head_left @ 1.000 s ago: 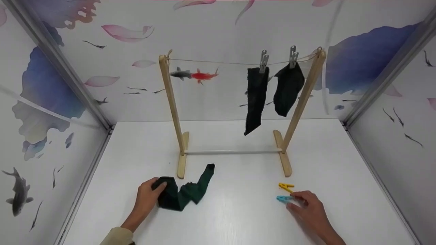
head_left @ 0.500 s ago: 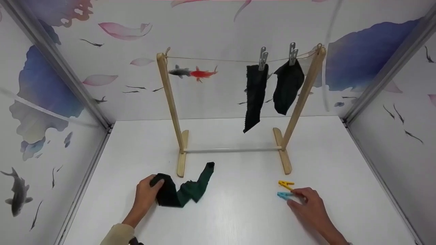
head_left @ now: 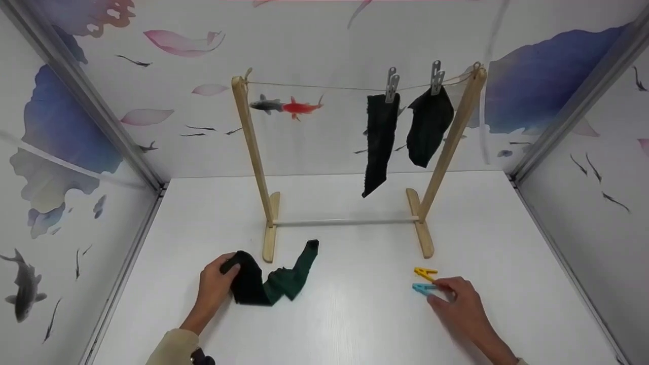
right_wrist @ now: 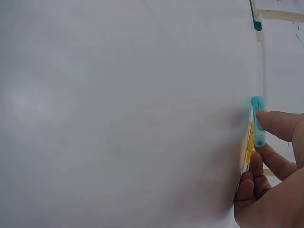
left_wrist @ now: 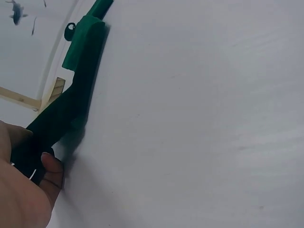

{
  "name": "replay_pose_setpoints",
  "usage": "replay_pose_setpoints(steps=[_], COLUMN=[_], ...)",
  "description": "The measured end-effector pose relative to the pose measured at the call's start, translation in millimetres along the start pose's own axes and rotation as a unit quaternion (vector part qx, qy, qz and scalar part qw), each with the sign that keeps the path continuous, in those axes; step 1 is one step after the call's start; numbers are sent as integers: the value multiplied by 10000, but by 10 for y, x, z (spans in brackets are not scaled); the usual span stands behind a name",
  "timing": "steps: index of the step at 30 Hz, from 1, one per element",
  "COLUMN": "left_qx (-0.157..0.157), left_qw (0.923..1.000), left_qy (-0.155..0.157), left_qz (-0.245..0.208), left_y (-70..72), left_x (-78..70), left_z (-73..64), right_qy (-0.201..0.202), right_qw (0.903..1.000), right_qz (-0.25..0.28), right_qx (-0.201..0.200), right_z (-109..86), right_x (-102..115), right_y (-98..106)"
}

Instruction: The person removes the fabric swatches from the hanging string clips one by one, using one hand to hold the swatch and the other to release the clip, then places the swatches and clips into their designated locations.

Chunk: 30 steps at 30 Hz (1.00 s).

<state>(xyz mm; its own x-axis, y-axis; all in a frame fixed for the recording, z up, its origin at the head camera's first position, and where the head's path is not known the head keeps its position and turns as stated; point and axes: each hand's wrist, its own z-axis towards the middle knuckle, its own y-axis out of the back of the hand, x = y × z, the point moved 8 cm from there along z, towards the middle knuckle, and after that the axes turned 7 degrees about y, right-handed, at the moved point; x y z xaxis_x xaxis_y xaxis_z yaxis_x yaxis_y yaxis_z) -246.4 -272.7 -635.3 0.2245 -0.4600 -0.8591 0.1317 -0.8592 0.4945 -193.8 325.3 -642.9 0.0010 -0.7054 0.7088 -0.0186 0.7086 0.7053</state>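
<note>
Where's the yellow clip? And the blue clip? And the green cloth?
Yellow clip (head_left: 424, 272): head view, on its middle.
Blue clip (right_wrist: 260, 137): right wrist view, on the lower part of its side.
Green cloth (head_left: 282, 284): head view, on its crumpled middle.

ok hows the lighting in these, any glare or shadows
Head view: dim, soft light, the longer hanging black cloth showing little surface detail; left wrist view: soft shadow beside the green cloth, faint pale streaks on the white tabletop; right wrist view: hazy bright patch at left, soft shadow beside the right hand, though the light-blue clothespin is easy to make out.
</note>
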Motion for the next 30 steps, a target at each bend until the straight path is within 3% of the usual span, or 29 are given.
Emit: replay_pose_setpoints(steps=[15,22,30], left_qx=[-472,-488,-481], left_qw=[9973,9974,9977], left_qy=[-309,-359,-451], left_qz=[460,396,125], left_y=[180,239,231], left_x=[-29,-150,-357], left_z=[35,38,-12], right_qy=[140,769,1652], right_qw=[9997,9941,9752], right_qz=[-190,-203,-111], right_qx=[-86,-738,-1468], right_z=[29,75,130], right_x=[50,206,479], right_y=[89,399,781])
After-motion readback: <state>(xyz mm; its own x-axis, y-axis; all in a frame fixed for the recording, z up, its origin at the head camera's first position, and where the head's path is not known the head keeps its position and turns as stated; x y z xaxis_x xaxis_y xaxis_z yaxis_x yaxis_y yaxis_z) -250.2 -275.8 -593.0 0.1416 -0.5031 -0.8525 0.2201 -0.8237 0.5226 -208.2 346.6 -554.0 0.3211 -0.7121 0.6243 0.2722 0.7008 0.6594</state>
